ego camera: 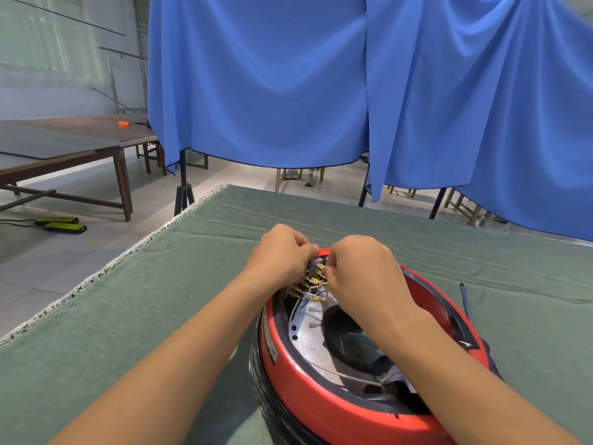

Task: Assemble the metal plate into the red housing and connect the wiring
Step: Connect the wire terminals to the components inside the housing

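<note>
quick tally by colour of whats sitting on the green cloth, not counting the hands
Red: 1, the red housing
Silver: 1, the metal plate inside the housing
Dark: 1, a thin rod-like tool right of the housing
Gold: several small wire terminals, too small to count
Total: 3 countable things, plus the terminals

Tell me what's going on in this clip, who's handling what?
A person is working at the far rim of a red housing that sits on a green cloth-covered table. The metal plate already lies inside it. The left hand holds a grey terminal block, while the right hand pinches a gold connector on the white wires. The wiring looks unfinished. A dark rod lies beside the housing.
</note>
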The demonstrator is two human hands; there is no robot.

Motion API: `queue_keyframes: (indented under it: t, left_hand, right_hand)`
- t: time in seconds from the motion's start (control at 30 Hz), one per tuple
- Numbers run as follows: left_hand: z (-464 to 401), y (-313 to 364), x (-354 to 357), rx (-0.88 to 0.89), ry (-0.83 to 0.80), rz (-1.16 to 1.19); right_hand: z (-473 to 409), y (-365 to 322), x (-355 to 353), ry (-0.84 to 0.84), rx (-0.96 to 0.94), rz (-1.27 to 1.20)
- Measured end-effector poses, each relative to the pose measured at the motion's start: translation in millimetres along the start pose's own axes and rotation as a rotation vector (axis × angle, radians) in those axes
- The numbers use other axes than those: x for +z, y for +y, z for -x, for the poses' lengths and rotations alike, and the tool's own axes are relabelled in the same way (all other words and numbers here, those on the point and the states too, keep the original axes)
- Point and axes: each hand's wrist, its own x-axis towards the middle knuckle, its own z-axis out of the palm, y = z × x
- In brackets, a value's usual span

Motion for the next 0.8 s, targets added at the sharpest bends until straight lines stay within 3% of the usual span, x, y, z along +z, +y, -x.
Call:
queue_keyframes:
  t: [0.3,0.8]
  left_hand:
    - [0.6,0.3,-1.5,-0.034,0.035,-0.023]
    - [0.9,-1.2,-2.0,-0.025,0.037,0.006]
  right_hand:
    - [5.1,0.8,-3.6,0.025,0.033,-0.012]
    - [2.5,3.0,-6.8,-0.096,0.041,0.002]
